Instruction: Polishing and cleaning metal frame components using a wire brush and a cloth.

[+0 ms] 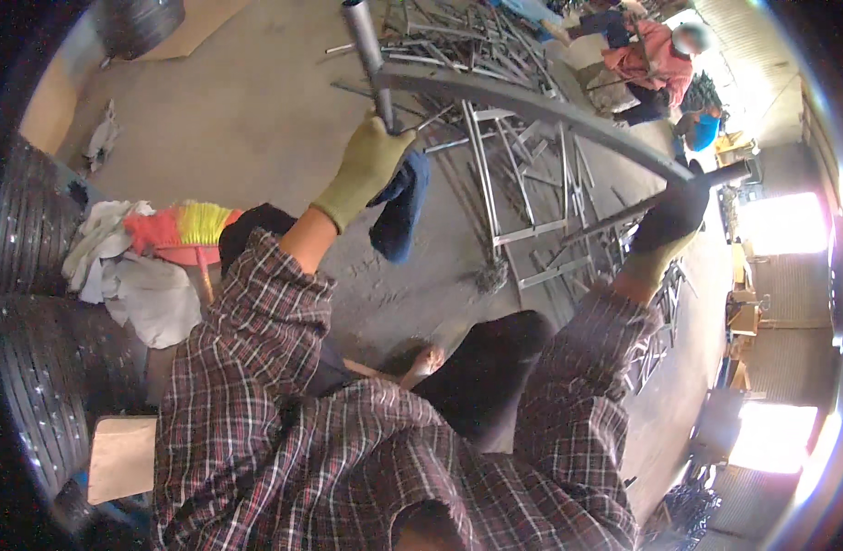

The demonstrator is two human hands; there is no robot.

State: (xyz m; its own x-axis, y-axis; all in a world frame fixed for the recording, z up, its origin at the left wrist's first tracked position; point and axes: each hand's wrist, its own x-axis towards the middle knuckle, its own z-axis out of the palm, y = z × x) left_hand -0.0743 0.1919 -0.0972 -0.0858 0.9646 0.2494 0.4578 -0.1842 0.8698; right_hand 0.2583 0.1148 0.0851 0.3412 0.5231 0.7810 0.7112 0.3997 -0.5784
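A grey metal frame (541, 108) is held up in front of me, a long curved bar with a round tube across each end. My left hand (371, 165), in a yellowish-green glove, is closed round the lower end of the left tube. A dark blue cloth (400, 216) hangs from that same hand. At the frame's right end my right hand (669, 220), in a glove with a dark palm side, is wrapped round the metal near the right tube. Its fingertips are partly hidden.
Welded metal frames (522, 184) lie piled on the floor ahead. A person in a red top (656, 60) sits beyond them at the far right. Left of me are a broom with red and yellow bristles (178, 228), white rags (151, 294) and stacked dark coils (36, 202).
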